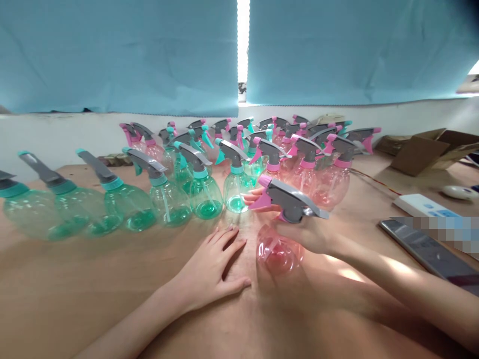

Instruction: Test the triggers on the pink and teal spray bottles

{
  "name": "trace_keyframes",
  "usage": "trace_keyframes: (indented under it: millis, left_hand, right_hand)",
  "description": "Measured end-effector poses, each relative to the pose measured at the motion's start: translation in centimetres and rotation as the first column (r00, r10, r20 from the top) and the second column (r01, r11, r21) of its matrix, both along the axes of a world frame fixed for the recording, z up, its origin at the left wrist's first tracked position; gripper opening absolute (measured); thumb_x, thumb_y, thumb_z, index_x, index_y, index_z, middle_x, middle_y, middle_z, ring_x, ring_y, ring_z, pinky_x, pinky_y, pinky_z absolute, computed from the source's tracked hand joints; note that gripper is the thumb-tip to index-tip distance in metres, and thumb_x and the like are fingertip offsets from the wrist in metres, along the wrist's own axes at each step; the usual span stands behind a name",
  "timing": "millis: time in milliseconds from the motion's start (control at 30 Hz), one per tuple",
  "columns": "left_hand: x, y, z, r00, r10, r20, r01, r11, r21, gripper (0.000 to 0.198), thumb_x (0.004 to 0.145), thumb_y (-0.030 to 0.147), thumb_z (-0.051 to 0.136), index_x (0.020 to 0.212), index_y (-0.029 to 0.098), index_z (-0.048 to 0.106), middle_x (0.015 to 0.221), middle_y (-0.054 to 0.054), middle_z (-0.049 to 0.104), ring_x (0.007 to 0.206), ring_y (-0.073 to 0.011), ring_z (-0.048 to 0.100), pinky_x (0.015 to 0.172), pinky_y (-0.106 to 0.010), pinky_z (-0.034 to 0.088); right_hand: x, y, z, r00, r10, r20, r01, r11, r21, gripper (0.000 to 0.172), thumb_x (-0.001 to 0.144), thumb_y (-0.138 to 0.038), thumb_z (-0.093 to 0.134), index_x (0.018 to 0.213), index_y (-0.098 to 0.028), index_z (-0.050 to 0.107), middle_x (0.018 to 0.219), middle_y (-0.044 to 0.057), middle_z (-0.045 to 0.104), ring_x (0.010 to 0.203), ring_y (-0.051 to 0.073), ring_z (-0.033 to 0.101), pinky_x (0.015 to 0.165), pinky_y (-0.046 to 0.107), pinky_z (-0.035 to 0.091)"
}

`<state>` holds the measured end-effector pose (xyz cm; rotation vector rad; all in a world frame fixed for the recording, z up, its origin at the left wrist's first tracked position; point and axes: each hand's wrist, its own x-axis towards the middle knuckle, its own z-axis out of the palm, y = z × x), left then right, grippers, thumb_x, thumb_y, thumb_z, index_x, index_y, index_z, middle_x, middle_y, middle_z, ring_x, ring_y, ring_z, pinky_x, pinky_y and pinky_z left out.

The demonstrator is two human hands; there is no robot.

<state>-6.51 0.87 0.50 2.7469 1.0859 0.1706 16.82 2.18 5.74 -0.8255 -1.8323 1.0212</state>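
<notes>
My right hand [312, 234] is wrapped round the neck of a pink spray bottle [279, 254], just under its grey and pink trigger head. The bottle stands roughly upright near the middle of the table, its nozzle pointing left, with fingertips showing behind the pink trigger. Palm down on the table [179, 324], my left hand [211, 267] lies flat to the left of that bottle, fingers spread and nothing in them. Beyond the left fingertips stands a green spray bottle [205, 197], and another green bottle [236, 189] is beside it.
Several green spray bottles [130, 209] form a row at the left, with more pink ones [329, 184] behind. On the right lie a phone [422, 249], a white power strip [422, 204], a white mouse [459, 192] and an open cardboard box [422, 152]. Blue curtains [119, 55] hang behind.
</notes>
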Motion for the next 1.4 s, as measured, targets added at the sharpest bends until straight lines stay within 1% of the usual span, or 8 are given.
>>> trace_keyframes:
  millis: [167,300,433,667,800,900,1133,1400]
  left_hand:
    - [0.03,0.06,-0.09,1.0,0.007,0.012,-0.007,1.0,0.0,0.071,0.085,0.059,0.057,0.141,0.016,0.045,0.149,-0.017,0.038,0.139,-0.0349,0.029,0.112,-0.057,0.023]
    - [0.09,0.04,-0.06,1.0,0.008,0.001,-0.008,1.0,-0.006,0.071,0.085,0.059,0.057,0.141,0.017,0.045,0.148,-0.016,0.039,0.139,-0.0346,0.03,0.111,-0.057,0.023]
    - [0.09,0.0,0.07,1.0,0.013,0.002,-0.013,1.0,-0.015,0.071,0.085,0.059,0.057,0.14,0.016,0.046,0.149,-0.017,0.037,0.138,-0.0357,0.03,0.111,-0.057,0.023]
    - [0.13,-0.03,0.03,1.0,0.011,0.018,-0.011,1.0,-0.017,0.071,0.085,0.059,0.057,0.14,0.016,0.046,0.149,-0.017,0.038,0.138,-0.0364,0.031,0.111,-0.058,0.024]
    - [0.09,-0.05,-0.02,1.0,0.007,0.01,-0.007,1.0,-0.008,0.071,0.086,0.06,0.056,0.14,0.017,0.045,0.149,-0.017,0.038,0.139,-0.0353,0.029,0.111,-0.057,0.023]
    - [0.04,-0.02,0.01,1.0,0.009,0.02,-0.009,1.0,-0.009,0.07,0.085,0.059,0.058,0.141,0.018,0.045,0.149,-0.016,0.037,0.139,-0.0356,0.03,0.112,-0.056,0.023]
    - [0.09,-0.03,0.1,1.0,0.004,0.015,-0.004,1.0,-0.012,0.07,0.085,0.058,0.058,0.14,0.015,0.046,0.149,-0.017,0.037,0.138,-0.0363,0.029,0.111,-0.057,0.023]
    - [0.12,0.0,0.07,1.0,0.021,0.017,-0.02,0.999,-0.036,0.072,0.085,0.059,0.058,0.14,0.016,0.046,0.15,-0.018,0.036,0.139,-0.0361,0.029,0.112,-0.057,0.022]
  right_hand:
    - [-0.19,-0.08,0.16,0.999,0.039,-0.006,-0.039,0.999,0.03,0.058,0.073,-0.008,0.048,0.128,-0.028,0.055,0.129,0.003,0.062,0.116,0.022,0.061,0.095,0.038,0.053]
    - [-0.1,-0.08,0.11,0.997,-0.046,0.063,0.045,0.999,0.018,0.062,0.073,-0.009,0.049,0.132,-0.029,0.053,0.119,0.003,0.068,0.103,0.024,0.068,0.091,0.043,0.054]
    - [-0.01,-0.03,0.12,0.998,-0.037,0.06,0.033,0.998,0.051,0.061,0.073,-0.01,0.05,0.131,-0.028,0.055,0.116,0.003,0.069,0.098,0.023,0.069,0.089,0.04,0.055]
    - [0.15,0.02,-0.2,0.995,-0.04,0.094,0.033,0.997,0.075,0.053,0.075,-0.01,0.051,0.125,-0.027,0.06,0.105,0.002,0.073,0.1,0.022,0.068,0.09,0.039,0.054]
    - [0.23,-0.04,-0.43,0.98,-0.129,0.151,0.124,0.991,0.043,0.048,0.075,-0.014,0.053,0.121,-0.024,0.063,0.095,0.004,0.074,0.086,0.023,0.069,0.081,0.041,0.056]
    - [0.25,-0.1,-0.3,0.985,-0.102,0.137,0.096,0.994,0.051,0.045,0.075,-0.014,0.052,0.116,-0.025,0.065,0.097,0.003,0.074,0.086,0.022,0.068,0.082,0.04,0.055]
    - [0.22,-0.17,-0.13,0.973,-0.172,0.155,0.165,0.985,0.057,0.026,0.073,-0.019,0.055,0.093,-0.025,0.07,0.086,0.003,0.074,0.083,0.023,0.069,0.073,0.038,0.058]
    - [0.18,-0.17,-0.19,0.979,-0.141,0.145,0.14,0.99,0.016,0.028,0.073,-0.021,0.054,0.096,-0.024,0.069,0.087,0.004,0.074,0.086,0.025,0.07,0.081,0.043,0.056]
